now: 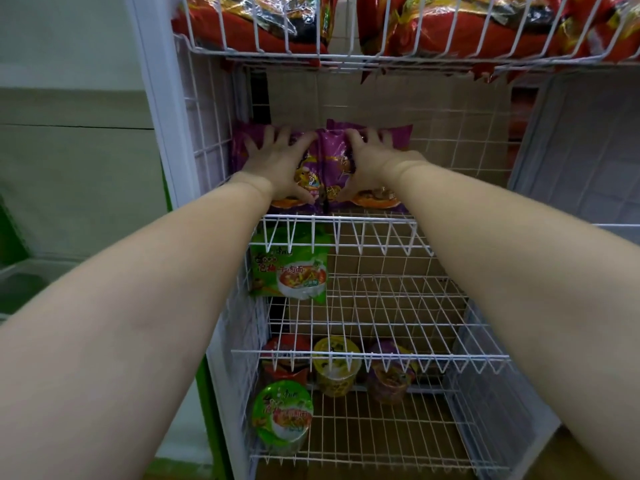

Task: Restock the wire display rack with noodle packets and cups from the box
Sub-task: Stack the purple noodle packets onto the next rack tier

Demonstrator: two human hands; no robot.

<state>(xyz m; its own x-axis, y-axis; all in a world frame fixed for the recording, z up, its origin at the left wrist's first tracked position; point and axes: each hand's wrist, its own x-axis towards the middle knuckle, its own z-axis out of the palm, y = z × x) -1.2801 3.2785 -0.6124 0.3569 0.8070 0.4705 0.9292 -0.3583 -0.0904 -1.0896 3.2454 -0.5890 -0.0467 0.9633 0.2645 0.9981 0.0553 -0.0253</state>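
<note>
Two purple noodle packets stand side by side at the left of the white wire rack's (346, 221) second shelf. My left hand (277, 161) lies spread on the left purple packet (242, 143), thumb under its lower edge. My right hand (367, 161) grips the right purple packet (332, 147), fingers over its top, thumb low on its front. A green noodle packet (289, 271) stands on the shelf below. Four noodle cups sit on the bottom shelf: red (285, 344), yellow (336, 367), purple (389, 375) and green (282, 415).
Red noodle packets (433, 26) fill the top basket. Brown cardboard (381, 98) backs the rack. The right parts of the second, third and bottom shelves show bare wire. A pale wall (69, 150) and green trim (10, 237) lie to the left.
</note>
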